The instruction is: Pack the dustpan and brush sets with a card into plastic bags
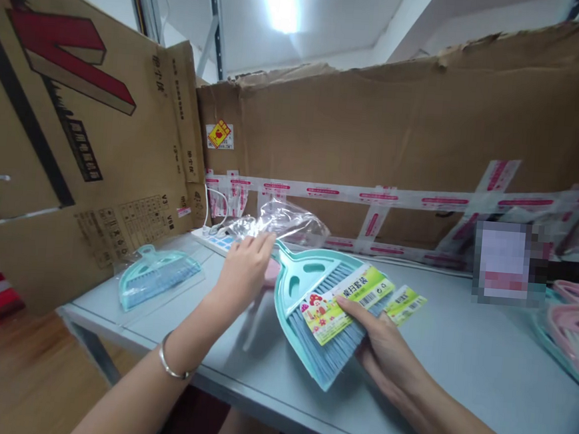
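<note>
A turquoise dustpan [286, 298] with a blue-bristled brush [323, 360] nested in it is held tilted above the table. A green and yellow label card [335, 307] lies across the bristles. My right hand [380, 341] grips the set at its wide end, thumb on the card and fingers underneath. At the narrow end, my left hand [248, 267] has its fingers curled around the handle, which they mostly hide. A second printed card [405, 305] shows beyond my right hand. Behind my left hand is a crumpled clear plastic bag [289, 220]. Partly hidden beside that hand is something pink [271, 274].
Another turquoise dustpan set in clear wrap [159, 277] lies at the table's left. Pink and turquoise pieces [574, 326] are at the right edge. A power strip [212, 240] stands at the back left. Cardboard walls [351, 135] border the grey table [458, 364].
</note>
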{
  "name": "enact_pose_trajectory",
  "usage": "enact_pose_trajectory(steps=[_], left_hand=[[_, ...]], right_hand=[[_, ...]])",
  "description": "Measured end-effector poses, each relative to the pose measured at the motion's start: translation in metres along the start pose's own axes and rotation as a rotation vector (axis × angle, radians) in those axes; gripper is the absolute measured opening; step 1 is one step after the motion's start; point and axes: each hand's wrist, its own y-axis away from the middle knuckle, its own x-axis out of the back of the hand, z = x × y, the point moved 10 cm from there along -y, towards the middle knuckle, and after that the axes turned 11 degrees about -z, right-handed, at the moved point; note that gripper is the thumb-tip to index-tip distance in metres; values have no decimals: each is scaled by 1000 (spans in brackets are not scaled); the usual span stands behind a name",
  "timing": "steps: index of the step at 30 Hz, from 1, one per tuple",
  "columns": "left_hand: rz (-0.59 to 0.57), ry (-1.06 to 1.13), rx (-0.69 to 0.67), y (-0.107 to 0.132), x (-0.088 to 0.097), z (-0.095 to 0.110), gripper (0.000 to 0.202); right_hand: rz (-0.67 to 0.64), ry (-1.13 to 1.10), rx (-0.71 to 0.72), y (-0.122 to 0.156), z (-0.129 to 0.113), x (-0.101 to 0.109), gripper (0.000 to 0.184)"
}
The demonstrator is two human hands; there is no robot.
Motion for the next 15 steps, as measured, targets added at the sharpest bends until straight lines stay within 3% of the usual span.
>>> enact_pose_trajectory(steps=[3, 6, 11, 15], left_hand=[[-15, 27, -174, 9, 1, 35, 43], [-24, 3, -262, 19, 2, 59, 41], [-24, -36, -350, 21, 10, 75, 38], [15, 36, -486, 20, 20, 89, 36]], right_hand=[[26, -34, 31, 0, -2, 2, 41], [55, -74, 72, -2, -6, 6, 42], [78, -73, 78, -6, -10, 10, 37], [23, -88, 91, -8, -10, 7, 39]])
